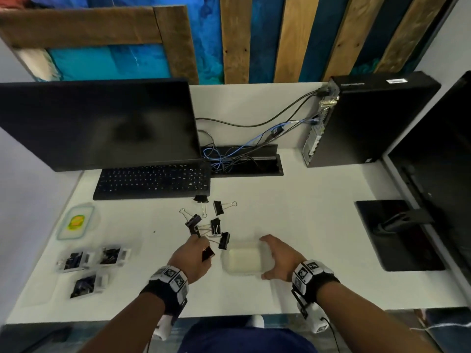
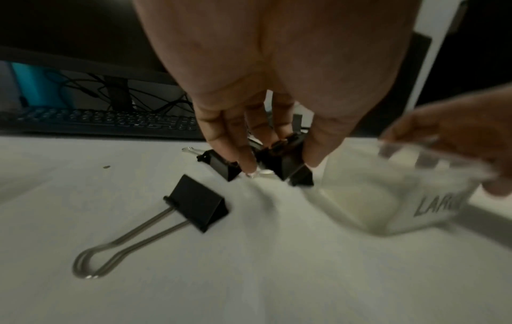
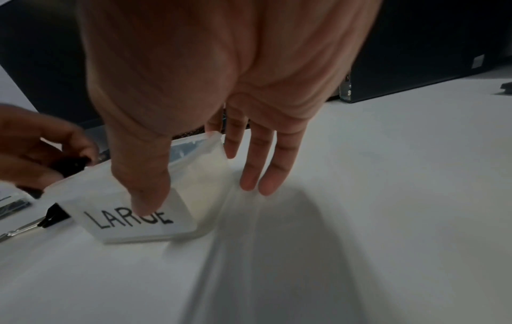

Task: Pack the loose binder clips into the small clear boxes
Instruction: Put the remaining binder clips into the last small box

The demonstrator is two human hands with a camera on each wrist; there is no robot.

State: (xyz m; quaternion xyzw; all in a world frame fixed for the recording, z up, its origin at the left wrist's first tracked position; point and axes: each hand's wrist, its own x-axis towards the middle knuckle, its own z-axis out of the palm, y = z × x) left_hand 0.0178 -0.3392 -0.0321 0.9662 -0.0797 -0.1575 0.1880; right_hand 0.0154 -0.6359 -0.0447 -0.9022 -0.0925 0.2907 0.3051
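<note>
Left grip (image 1: 194, 256): a black binder clip (image 1: 208, 254) is pinched in curled fingers (image 2: 221, 131), low over the worktop (image 1: 305, 225), just left of the clear box (image 1: 244, 259).

Going left to right on the worktop: a clear lid (image 1: 76, 221) w/ a yellow & green sticker is seen at the far left, near the keyboard (image 1: 153, 180). Below it, three small clear boxes (image 1: 88, 270) are laid close together, each w/ dark clips inside. Next, loose binder clips (image 1: 207, 220) are spread in a small pile in front of the keyboard, some touching, some apart. One more loose clip (image 2: 198, 202) is seen in the left wrist view, lying flat w/ its wire arms stretched out, just beside the left hand.

Right grip (image 1: 279, 258): the clear box is held from its right side. The thumb (image 3: 148, 193) is pressed on the near wall, over the word "LARGE", and the pointer finger is hooked on the far corner. The other fingers (image 3: 260, 166) are kept straight, next to the box. The box is open on top & looks empty, tho it is blurred.

At the back, a dark monitor (image 1: 102, 123) is stood at left, a black PC case (image 1: 369, 121) at right.
</note>
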